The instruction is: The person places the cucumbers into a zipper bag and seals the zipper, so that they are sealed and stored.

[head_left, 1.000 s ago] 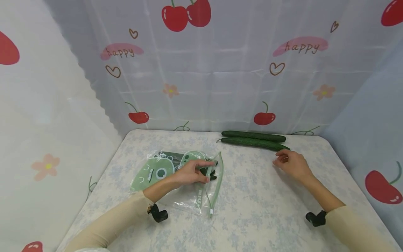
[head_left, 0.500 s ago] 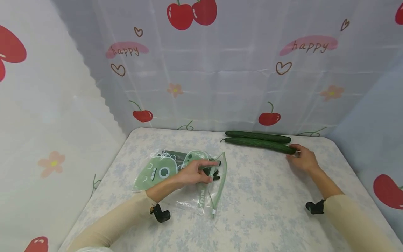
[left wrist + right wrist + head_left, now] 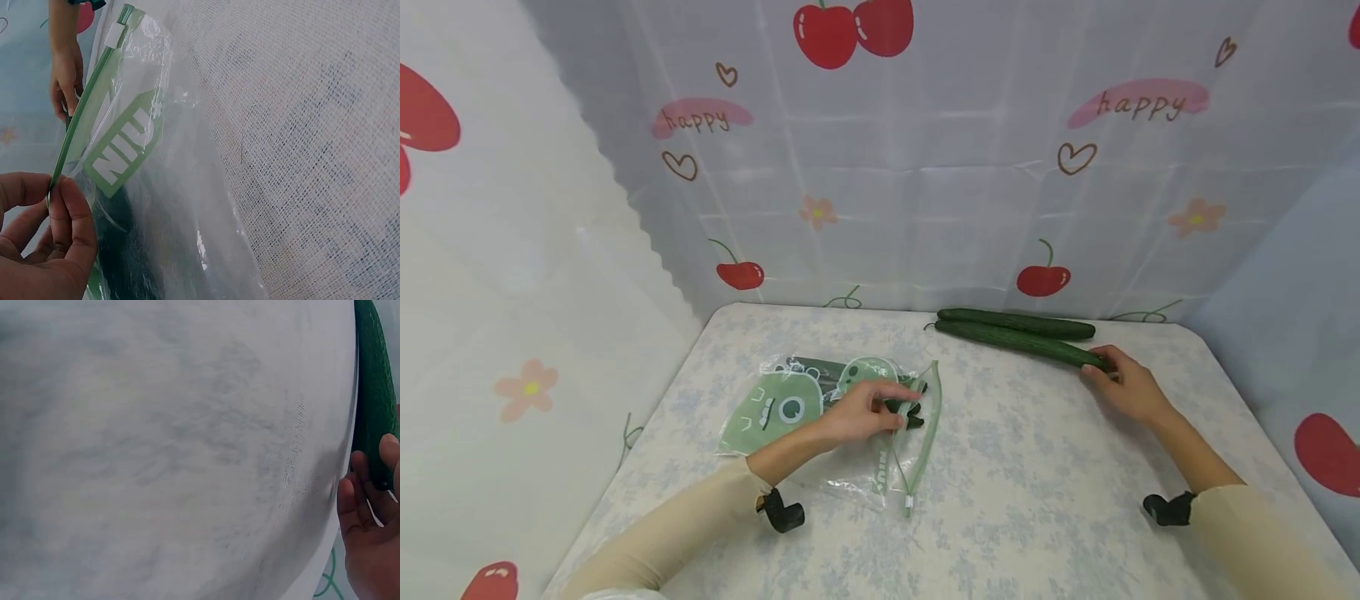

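Observation:
A clear zip bag (image 3: pixel 846 475) with green cartoon prints and a green slider edge lies flat on the table. Dark green cucumbers (image 3: pixel 914 422) show inside it, their ends near the mouth. My left hand (image 3: pixel 859 412) pinches the bag's edge between thumb and fingers, plainest in the left wrist view, where the bag (image 3: pixel 169 187) spreads to the right. Two long cucumbers lie side by side at the back. On the right end of the nearer cucumber (image 3: pixel 1011 338), my right hand (image 3: pixel 1129 386) grips with thumb and fingers; the right wrist view shows this cucumber (image 3: pixel 374 381) between them.
The farther cucumber (image 3: pixel 1018 323) lies against the back side of the gripped one. A patterned cloth covers the table (image 3: pixel 1022 500). Curtains (image 3: pixel 887 208) printed with cherries stand close behind the table and at both sides.
My right hand has moved to the nearer cucumber's right end and taken hold of it. That end has shifted slightly toward me, apart from the farther cucumber. My left hand keeps its pinch.

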The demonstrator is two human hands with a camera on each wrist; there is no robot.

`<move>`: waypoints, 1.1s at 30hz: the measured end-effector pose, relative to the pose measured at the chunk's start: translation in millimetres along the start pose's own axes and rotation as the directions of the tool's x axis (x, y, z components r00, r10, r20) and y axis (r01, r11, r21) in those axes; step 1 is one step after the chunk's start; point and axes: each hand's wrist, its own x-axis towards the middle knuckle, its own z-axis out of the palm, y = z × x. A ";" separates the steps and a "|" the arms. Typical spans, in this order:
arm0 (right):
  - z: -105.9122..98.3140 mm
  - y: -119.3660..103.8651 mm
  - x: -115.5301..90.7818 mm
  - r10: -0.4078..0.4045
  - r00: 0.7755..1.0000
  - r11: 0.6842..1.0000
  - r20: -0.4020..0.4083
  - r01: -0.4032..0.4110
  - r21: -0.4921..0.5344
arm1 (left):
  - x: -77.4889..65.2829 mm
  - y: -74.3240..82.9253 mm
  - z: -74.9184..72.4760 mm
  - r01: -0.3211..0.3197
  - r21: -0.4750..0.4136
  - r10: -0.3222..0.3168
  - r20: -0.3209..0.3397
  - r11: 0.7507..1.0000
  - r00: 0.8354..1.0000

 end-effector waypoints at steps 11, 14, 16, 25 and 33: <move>-2.4 -28.6 -32.4 -0.081 0.996 0.996 -0.034 0.080 -0.037 | 1.3 -1.0 1.1 -0.026 0.016 0.026 -0.007 1.000 1.000; -1.4 -33.0 -38.8 -0.048 0.995 0.996 -0.087 0.055 0.075 | 1.5 -1.7 1.2 -0.027 0.012 0.027 -0.001 1.000 1.000; -1.5 -33.8 -42.1 -0.006 0.994 0.981 -0.106 0.026 0.192 | 1.8 -2.5 1.3 -0.031 0.004 0.031 0.007 1.000 1.000; -1.8 -24.4 -61.2 0.139 0.988 0.888 -0.069 -0.094 0.450 | 0.6 -3.3 2.1 -0.024 -0.014 0.025 0.040 1.000 0.999; -10.8 -22.0 -89.0 0.138 0.987 0.847 -0.076 -0.078 0.526 | -2.4 0.4 -0.1 -0.017 0.002 0.016 0.031 1.000 0.999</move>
